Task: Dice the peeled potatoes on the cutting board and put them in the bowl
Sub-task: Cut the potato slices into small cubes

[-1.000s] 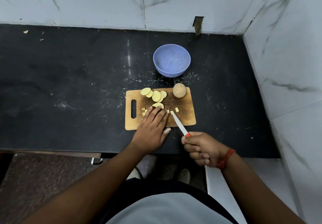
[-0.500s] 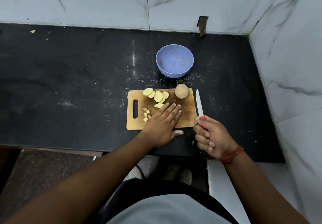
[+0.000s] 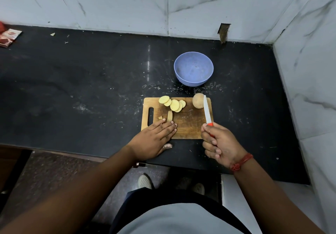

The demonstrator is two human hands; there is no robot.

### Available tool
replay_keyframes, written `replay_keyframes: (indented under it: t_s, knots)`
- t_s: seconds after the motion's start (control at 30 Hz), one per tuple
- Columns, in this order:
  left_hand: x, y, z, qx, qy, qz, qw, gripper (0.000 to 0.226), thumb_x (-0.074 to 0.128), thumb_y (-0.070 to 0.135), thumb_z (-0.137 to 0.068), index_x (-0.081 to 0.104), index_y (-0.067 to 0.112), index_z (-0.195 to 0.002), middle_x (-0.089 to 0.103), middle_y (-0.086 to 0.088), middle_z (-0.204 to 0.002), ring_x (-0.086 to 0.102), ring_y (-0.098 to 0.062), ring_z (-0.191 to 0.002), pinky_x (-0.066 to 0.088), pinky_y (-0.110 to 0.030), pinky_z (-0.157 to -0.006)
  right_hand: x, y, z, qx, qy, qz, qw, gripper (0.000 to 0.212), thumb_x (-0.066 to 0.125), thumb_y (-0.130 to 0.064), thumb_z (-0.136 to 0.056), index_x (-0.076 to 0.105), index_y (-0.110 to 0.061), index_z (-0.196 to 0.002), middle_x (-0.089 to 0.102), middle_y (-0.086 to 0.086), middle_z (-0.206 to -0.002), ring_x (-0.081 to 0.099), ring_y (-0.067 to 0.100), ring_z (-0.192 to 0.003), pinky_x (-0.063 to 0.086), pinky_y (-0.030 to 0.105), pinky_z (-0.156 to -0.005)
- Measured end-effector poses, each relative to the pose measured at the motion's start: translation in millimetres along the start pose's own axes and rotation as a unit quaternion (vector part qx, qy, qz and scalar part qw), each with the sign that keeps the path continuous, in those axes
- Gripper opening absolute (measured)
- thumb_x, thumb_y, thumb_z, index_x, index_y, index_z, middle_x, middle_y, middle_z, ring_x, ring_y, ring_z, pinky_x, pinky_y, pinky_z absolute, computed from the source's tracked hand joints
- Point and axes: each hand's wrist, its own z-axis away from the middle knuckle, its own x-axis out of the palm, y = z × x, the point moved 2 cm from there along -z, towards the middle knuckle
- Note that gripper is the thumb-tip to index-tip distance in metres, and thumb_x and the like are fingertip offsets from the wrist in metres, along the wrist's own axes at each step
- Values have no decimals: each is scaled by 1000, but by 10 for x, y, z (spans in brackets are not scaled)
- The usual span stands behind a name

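Right hand (image 3: 219, 143) in a closed grip round a red-handled white-bladed knife (image 3: 207, 111), left hand (image 3: 154, 136) flat, fingers straight, on the near edge of a rectangular wooden cutting board (image 3: 189, 122) on the black bench (image 3: 91, 88), pale round potato slices (image 3: 173, 103) and a whole peeled potato (image 3: 197, 100) at its far edge, blue round plastic bowl (image 3: 193, 71) beyond

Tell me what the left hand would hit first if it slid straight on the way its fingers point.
The left hand lies flat on the cutting board, fingers aimed up-right. Just ahead stands a potato slice on edge; it would probably meet that first.
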Motion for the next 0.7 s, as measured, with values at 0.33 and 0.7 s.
replay_keyframes:
  t_s: [0.33,0.7]
  knots:
    - [-142,-40,-50,-168,72,60,981,53,38,49,-105,54,18,-145,52,-20,-139,40,-37,-140,19,-58,-122,87,-23,-82,-5,4,13,1000,19,45,-19,-102,52,-8,-88,29,1,-49,25,8,-27,26,13,-31]
    - [-145,181,-363,-99,40,41,993,55,39,52,-103,63,14,-134,55,-11,-140,44,-31,-137,15,-60,-122,97,-33,-91,-14,20,16,1000,18,44,-20,-102,50,-7,-91,28,1,-49,25,9,-27,25,13,-32]
